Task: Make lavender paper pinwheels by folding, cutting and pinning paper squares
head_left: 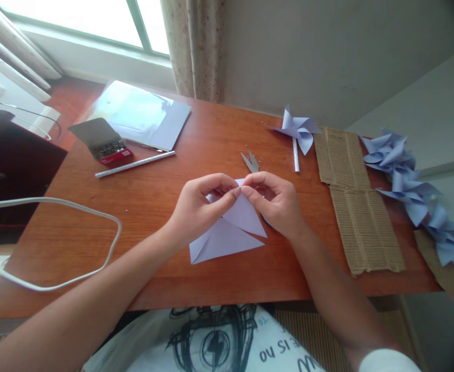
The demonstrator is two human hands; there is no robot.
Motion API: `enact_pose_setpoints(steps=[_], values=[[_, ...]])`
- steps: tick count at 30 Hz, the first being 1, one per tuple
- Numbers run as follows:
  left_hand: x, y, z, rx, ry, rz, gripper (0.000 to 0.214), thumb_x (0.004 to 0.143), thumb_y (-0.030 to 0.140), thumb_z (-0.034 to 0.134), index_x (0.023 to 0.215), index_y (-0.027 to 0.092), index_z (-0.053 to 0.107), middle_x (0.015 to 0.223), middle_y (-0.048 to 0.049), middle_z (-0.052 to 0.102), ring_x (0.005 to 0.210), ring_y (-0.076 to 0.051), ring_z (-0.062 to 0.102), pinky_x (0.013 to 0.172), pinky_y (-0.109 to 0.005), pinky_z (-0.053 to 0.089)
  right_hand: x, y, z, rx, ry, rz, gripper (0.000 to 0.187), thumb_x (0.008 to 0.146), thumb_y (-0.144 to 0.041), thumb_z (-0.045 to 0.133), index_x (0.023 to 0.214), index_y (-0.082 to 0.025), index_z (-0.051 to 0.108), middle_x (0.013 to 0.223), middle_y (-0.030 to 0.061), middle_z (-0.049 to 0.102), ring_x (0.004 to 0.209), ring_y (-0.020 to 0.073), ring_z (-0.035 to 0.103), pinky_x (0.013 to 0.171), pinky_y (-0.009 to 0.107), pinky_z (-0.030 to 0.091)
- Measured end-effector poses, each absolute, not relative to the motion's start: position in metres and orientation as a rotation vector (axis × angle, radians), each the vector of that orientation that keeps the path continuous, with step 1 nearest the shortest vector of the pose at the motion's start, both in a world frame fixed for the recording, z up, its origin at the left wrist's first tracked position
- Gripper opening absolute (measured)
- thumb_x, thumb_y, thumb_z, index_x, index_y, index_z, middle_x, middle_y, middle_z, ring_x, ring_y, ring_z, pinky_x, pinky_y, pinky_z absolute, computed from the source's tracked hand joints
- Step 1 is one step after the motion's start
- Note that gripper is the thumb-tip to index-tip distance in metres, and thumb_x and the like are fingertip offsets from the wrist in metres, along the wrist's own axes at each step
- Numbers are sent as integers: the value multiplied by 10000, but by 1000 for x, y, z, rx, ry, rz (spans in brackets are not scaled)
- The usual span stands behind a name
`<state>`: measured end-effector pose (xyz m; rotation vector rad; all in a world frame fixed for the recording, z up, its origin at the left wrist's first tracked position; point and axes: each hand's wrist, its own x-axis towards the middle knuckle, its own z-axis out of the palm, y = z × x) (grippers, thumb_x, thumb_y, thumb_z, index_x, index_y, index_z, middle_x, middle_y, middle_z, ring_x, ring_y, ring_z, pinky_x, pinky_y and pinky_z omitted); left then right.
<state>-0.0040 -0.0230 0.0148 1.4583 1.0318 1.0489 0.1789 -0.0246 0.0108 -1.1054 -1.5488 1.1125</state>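
Left hand (207,199) and right hand (276,199) pinching slit paper (227,244) at far edge, fingertips closed, over table (145,191). Near flaps lying flat, folding apparently pending; finished-looking pinwheels (392,152) sitting right.

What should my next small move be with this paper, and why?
I'd probably bring a near point of the pale paper toward its centre: that flap looks flat beside a slit, while the left hand and right hand pinch at its far side. The pinwheel shows curled blades.
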Motion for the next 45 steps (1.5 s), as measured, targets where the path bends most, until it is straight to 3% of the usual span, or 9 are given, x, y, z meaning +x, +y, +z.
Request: enact_pose_setpoints(steps=[20, 33, 45], values=[[-4, -25, 19, 1602, 1103, 1066, 100, 864, 217, 675, 787, 156, 696, 719, -11, 679, 679, -124, 586, 653, -239, 459, 178, -25, 15, -1114, -1626, 1081, 30, 888, -237, 675, 864, -230, 692, 824, -7, 708, 765, 154, 664, 702, 293, 560], [-3, -24, 20, 1459, 1109, 1018, 184, 841, 334, 732, 775, 163, 737, 762, -41, 708, 686, -139, 568, 562, -227, 427, 173, -26, 12, -1128, -1515, 1035, 27, 878, -251, 693, 854, -246, 704, 835, -11, 715, 771, 152, 669, 684, 292, 560], [-3, -25, 20, 1486, 1104, 1055, 161, 858, 317, 721, 815, 162, 736, 767, -36, 724, 710, -141, 606, 624, -235, 466, 174, -27, 14, -1135, -1531, 1069, 34, 889, -242, 684, 857, -232, 686, 817, -14, 691, 750, 138, 660, 678, 273, 552]])
